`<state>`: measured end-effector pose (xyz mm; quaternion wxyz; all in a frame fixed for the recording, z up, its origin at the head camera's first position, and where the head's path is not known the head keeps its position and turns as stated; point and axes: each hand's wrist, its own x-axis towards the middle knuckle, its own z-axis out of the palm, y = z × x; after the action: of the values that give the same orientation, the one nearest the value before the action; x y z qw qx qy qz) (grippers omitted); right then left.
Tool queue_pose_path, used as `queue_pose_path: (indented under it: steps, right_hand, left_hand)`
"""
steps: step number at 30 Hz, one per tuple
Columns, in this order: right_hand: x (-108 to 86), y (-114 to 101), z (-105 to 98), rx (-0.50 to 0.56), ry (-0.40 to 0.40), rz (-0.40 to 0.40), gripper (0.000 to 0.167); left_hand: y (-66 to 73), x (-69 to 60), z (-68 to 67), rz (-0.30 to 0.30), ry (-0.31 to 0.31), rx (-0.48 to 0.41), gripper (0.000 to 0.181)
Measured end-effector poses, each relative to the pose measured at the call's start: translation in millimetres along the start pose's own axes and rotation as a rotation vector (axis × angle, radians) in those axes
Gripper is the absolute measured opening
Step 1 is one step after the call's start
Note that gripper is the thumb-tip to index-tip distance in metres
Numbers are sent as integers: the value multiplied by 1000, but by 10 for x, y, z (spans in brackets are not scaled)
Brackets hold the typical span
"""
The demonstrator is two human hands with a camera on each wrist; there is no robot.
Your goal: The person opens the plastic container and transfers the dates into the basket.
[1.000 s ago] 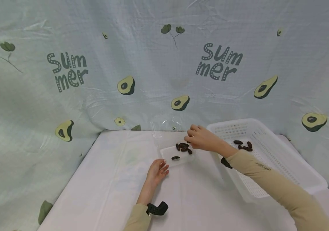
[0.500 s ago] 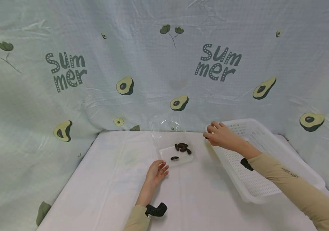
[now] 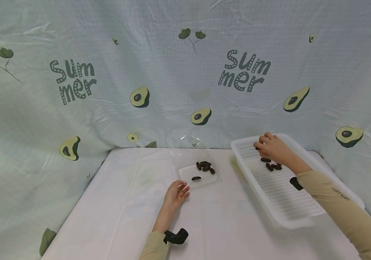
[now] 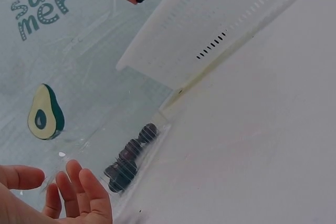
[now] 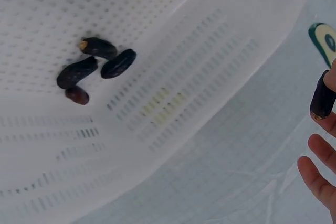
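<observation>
My right hand (image 3: 273, 148) pinches a dark date (image 5: 323, 97) between thumb and fingertips, over the far left part of a white perforated basket (image 3: 259, 187). Several dates (image 5: 118, 63) lie close together on the basket floor. To the left stands a clear plastic clamshell box (image 3: 186, 171), its see-through lid (image 3: 188, 142) raised at the back. A cluster of dates (image 3: 206, 168) lies in its right part, and one date (image 3: 196, 178) sits apart near the front. My left hand (image 3: 175, 195) is at the box's front left corner, fingers loosely bent; whether they touch it is unclear.
A pale cloth (image 3: 139, 195) covers the table. Behind it hangs a curtain (image 3: 165, 72) printed with avocados and lettering, close to the box lid and the basket's far end. The basket's raised wall (image 4: 173, 40) stands between box and basket floor.
My right hand has carried the date from above the clear box rightwards to over the basket. My left hand has stayed at the box corner.
</observation>
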<state>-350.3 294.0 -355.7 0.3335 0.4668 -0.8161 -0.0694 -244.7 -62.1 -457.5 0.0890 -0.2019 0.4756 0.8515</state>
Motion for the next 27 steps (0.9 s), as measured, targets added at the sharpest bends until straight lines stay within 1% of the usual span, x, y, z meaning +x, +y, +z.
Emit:
queue_pose_path:
  steps: [1, 4, 7, 9, 13, 14, 16, 17, 21, 24, 27]
  right_hand:
    - [-34, 30, 27, -8, 2, 4, 47]
    - [-132, 112, 116, -23, 6, 11, 51]
    - [-217, 171, 201, -40, 5, 20, 52]
    - [-270, 196, 250, -50, -11, 35, 51]
    - [-353, 204, 331, -54, -53, 76, 15]
    - [-369, 197, 348, -52, -58, 84, 16]
    - [-395, 180, 387, -48, -58, 90, 31]
    - [-403, 167, 405, -52, -58, 90, 32]
    - [-431, 117, 492, -46, -81, 98, 30]
    - [-437, 87, 549, -29, -111, 120, 29]
    - [-429, 65, 584, -10, -125, 140, 27]
  left_hand:
    - [2, 2, -1, 0, -1, -1, 13]
    - [5, 15, -6, 2, -1, 5, 13]
    - [6, 26, -11, 7, -4, 10, 12]
    - [2, 36, -16, 13, -11, 10, 12]
    - [-1, 43, -12, 17, -17, 6, 12]
    - [-1, 42, -9, 18, -18, 9, 12]
    - [-1, 41, -2, 16, -10, 16, 11]
    - [-2, 40, 1, 15, -8, 22, 11]
    - [-9, 42, 0, 12, 1, 32, 13]
    - [-14, 44, -5, 18, -4, 36, 17]
    - [-14, 45, -9, 21, -7, 36, 17]
